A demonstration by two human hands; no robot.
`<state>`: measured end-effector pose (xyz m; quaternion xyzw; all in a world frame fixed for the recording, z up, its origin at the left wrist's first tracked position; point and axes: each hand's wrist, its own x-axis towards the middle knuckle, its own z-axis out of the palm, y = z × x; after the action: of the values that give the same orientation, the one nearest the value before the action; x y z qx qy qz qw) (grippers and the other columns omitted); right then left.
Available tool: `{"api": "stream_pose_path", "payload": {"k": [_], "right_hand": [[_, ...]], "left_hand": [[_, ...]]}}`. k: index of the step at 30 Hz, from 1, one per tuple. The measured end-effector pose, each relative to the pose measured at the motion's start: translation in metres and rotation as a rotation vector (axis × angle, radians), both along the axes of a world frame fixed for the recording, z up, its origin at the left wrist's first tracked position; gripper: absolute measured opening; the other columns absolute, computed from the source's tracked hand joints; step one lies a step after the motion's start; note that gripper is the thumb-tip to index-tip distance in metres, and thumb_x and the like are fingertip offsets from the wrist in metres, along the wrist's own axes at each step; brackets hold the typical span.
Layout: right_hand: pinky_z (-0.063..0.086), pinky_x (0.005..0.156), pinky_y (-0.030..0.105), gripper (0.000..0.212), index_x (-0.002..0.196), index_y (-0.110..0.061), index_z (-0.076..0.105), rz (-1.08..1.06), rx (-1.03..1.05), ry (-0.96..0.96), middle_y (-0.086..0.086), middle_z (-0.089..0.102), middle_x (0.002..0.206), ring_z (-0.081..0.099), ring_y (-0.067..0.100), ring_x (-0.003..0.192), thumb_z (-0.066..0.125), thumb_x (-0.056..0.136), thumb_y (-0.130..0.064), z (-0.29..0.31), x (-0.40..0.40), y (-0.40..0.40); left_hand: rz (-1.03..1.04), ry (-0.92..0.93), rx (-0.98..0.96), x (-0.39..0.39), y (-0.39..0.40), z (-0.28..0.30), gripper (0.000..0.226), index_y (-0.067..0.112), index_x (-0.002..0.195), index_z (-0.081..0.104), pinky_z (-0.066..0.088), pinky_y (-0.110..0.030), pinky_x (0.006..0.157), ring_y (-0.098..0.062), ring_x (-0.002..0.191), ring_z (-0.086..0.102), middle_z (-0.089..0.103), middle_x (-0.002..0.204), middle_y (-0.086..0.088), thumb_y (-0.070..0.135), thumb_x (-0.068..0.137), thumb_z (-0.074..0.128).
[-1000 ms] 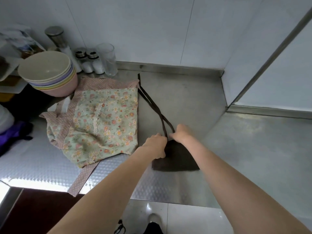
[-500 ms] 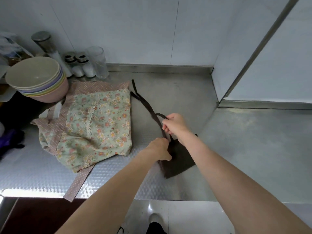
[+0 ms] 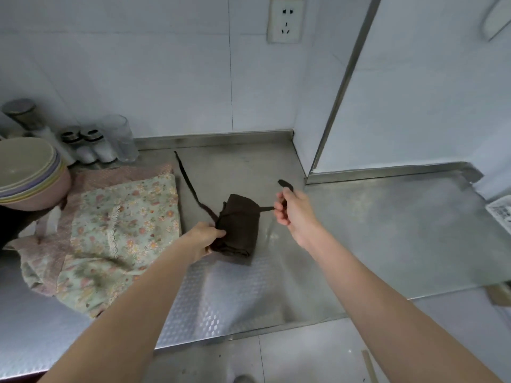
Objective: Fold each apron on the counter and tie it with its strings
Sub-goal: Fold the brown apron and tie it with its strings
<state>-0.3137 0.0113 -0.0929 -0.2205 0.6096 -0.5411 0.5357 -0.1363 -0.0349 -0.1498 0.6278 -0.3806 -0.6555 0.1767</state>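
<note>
Two aprons on a steel counter (image 3: 373,217), its near strip embossed in a small diamond pattern, the rest brushed and dull. Brown apron (image 3: 239,228): plain dark cloth, folded into a thick, roughly rectangular bundle, resting mid-counter. Left hand (image 3: 206,239) closed on the bundle's left edge, fingers curled into the fabric. Right hand (image 3: 294,211) just right of the bundle, fingers pinched shut on a thin brown string (image 3: 265,208); the string runs taut from the bundle's right side to the fingertips, and a short flat end curls up above the hand. A second string (image 3: 190,186), a long flat ribbon, trails from the bundle's left side back toward the wall, lying slack on the steel.

Floral apron (image 3: 124,230): soft, pale green cotton print of small pink and orange flowers, a lace strip down the front, pink dotted trim; lies rumpled left of the brown one, unfolded, apart from it.

Far left, a stack of matte bowls (image 3: 27,175), round, pastel rims nested, touching the floral apron's corner. Behind them, shakers (image 3: 91,145) with metal caps and a clear glass (image 3: 121,139) against the white tiled wall. A wall socket (image 3: 286,20) above
</note>
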Motion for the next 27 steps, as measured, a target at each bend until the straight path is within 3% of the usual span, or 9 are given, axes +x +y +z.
{"api": "stream_pose_path", "payload": {"k": [5,8,12,14,17,19,21,24,27], "right_hand": [[0.020,0.031,0.015,0.035,0.072,-0.009,0.045,-0.030,0.135,-0.093,0.005,0.045,0.051,0.035,0.008,0.030,0.033,0.103,-0.022,-0.010,-0.020,0.028],[0.022,0.030,0.016,0.035,0.071,-0.009,0.044,-0.010,0.211,-0.264,0.004,0.047,0.045,0.037,0.009,0.030,0.034,0.102,-0.021,-0.016,-0.021,0.039],[0.032,0.031,0.016,0.033,0.074,-0.004,0.048,0.173,0.279,-0.405,0.009,0.054,0.049,0.048,0.012,0.035,0.036,0.101,-0.018,-0.021,-0.011,0.044],[0.042,0.034,0.018,0.028,0.081,0.000,0.052,0.215,0.281,-0.414,0.012,0.062,0.054,0.057,0.016,0.039,0.034,0.101,-0.009,-0.016,-0.008,0.044],[0.051,0.041,0.019,0.031,0.079,-0.003,0.056,0.358,0.301,-0.244,0.005,0.066,0.052,0.063,0.012,0.043,0.033,0.100,-0.005,-0.003,-0.012,0.041],[0.048,0.041,0.015,0.028,0.077,-0.010,0.057,0.587,0.372,0.003,-0.004,0.063,0.048,0.060,0.003,0.041,0.040,0.099,-0.012,0.010,-0.010,0.036],[0.046,0.049,0.013,0.019,0.087,-0.015,0.062,0.829,0.400,0.236,-0.008,0.063,0.056,0.058,0.001,0.052,0.048,0.097,-0.024,0.019,-0.004,0.027],[0.040,0.058,0.019,0.021,0.086,-0.013,0.062,1.010,0.386,0.528,0.000,0.058,0.067,0.050,0.009,0.061,0.052,0.096,-0.029,0.027,0.006,0.013],[0.047,0.073,0.024,0.023,0.095,-0.006,0.063,0.945,0.283,0.572,0.014,0.066,0.097,0.060,0.018,0.081,0.052,0.096,-0.025,0.033,0.011,0.010]], "left_hand": [[-0.033,0.246,-0.108,0.019,-0.009,0.044,0.016,0.007,0.087,0.054,0.051,-0.018,0.055,-0.015,0.076,0.059,0.061,0.090,-0.010,-0.001,0.096,0.043],[-0.202,0.323,-0.175,0.029,-0.008,0.078,0.021,0.010,0.081,0.054,0.051,-0.016,0.053,-0.009,0.063,0.065,0.066,0.073,-0.004,-0.002,0.095,0.043],[-0.514,0.286,-0.191,0.037,-0.008,0.099,0.010,0.011,0.096,0.051,0.048,-0.017,0.066,-0.015,0.082,0.059,0.060,0.093,-0.010,0.003,0.091,0.050],[-0.676,0.261,-0.146,0.042,-0.009,0.105,0.020,0.012,0.100,0.053,0.048,-0.020,0.077,-0.014,0.090,0.059,0.064,0.098,-0.005,0.012,0.083,0.062],[-0.997,0.124,-0.079,0.040,-0.005,0.115,0.023,0.017,0.100,0.056,0.043,-0.029,0.093,-0.012,0.100,0.060,0.066,0.106,0.003,0.017,0.081,0.069],[-1.193,-0.085,-0.106,0.031,0.000,0.118,0.014,0.021,0.095,0.054,0.039,-0.033,0.097,-0.008,0.096,0.059,0.066,0.101,0.011,0.009,0.090,0.058],[-1.307,-0.266,-0.142,0.018,0.006,0.120,0.017,0.022,0.094,0.051,0.038,-0.031,0.098,-0.005,0.092,0.057,0.063,0.099,0.011,0.005,0.093,0.051],[-1.408,-0.392,-0.151,0.000,0.013,0.116,0.016,0.019,0.103,0.051,0.039,-0.032,0.099,-0.015,0.099,0.055,0.060,0.111,-0.004,0.006,0.094,0.050],[-1.403,-0.576,-0.275,-0.009,0.017,0.112,0.033,0.013,0.127,0.048,0.036,-0.029,0.098,-0.021,0.110,0.050,0.052,0.128,-0.009,0.013,0.095,0.050]]}}
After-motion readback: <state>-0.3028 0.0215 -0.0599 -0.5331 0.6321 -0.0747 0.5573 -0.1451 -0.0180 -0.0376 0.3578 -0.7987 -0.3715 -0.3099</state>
